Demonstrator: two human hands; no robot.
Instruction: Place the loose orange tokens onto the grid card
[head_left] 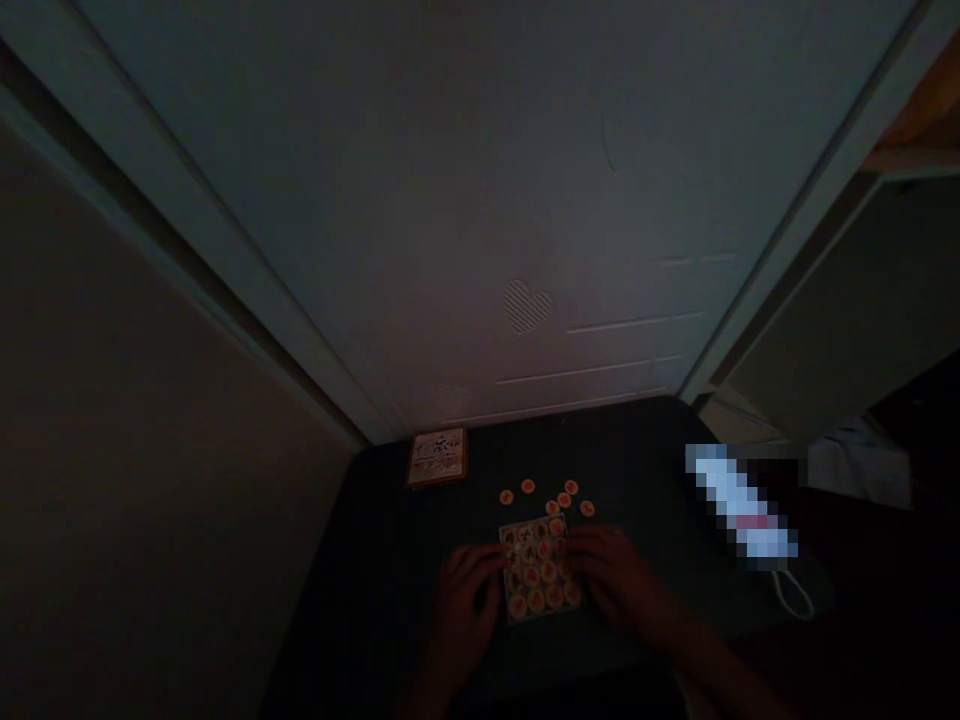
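A square tray (511, 617) packed with rows of round Chinese chess pieces (549, 571), some marked in red and some in dark, sits near the front of the dark table. On its left edge, my left hand (466, 595) has its fingers and thumb closed. My right hand (611, 570) grips the opposite edge, its fingers partly covering the pieces there. Just beyond the tray lie several loose pieces (564, 499). The light is dim, and most markings are too dark to read.
At the back left of the table (637, 450) lies a flat square box (437, 457) with a printed lid. A blurred-out pale long object (739, 500) with a white cord loop (793, 597) is at the right. A pale panel with a heart pattern (526, 306) rises behind the table.
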